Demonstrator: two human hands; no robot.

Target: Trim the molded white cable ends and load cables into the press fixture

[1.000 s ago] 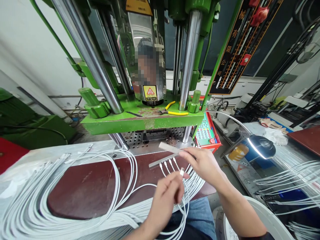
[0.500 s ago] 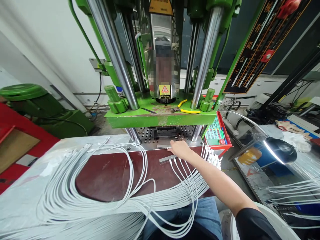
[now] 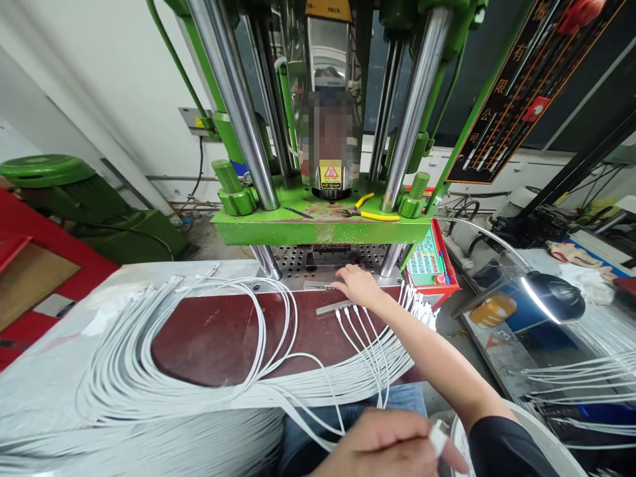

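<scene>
My right hand (image 3: 358, 285) reaches to the front edge of the perforated metal plate (image 3: 293, 281), its fingers over a flat metal bar (image 3: 314, 285); whether it grips the bar is unclear. A second metal bar (image 3: 328, 309) lies just in front, with several white cables (image 3: 354, 334) running from it. Low in the view, my left hand (image 3: 385, 440) is closed on a white connector (image 3: 438, 436) that sticks out between thumb and fingers. A large bundle of white cables (image 3: 199, 401) curves across the brown board (image 3: 209, 338).
The green press (image 3: 318, 232) stands behind the plate, with yellow-handled pliers (image 3: 380, 216) on its ledge. At the right are a red control box (image 3: 450, 281) and a lit lamp (image 3: 554, 298). A green motor (image 3: 64, 199) is at the left.
My left hand has come into view at the bottom with a white connector. My right hand has shifted slightly, and its fingers look more spread over the bar.
</scene>
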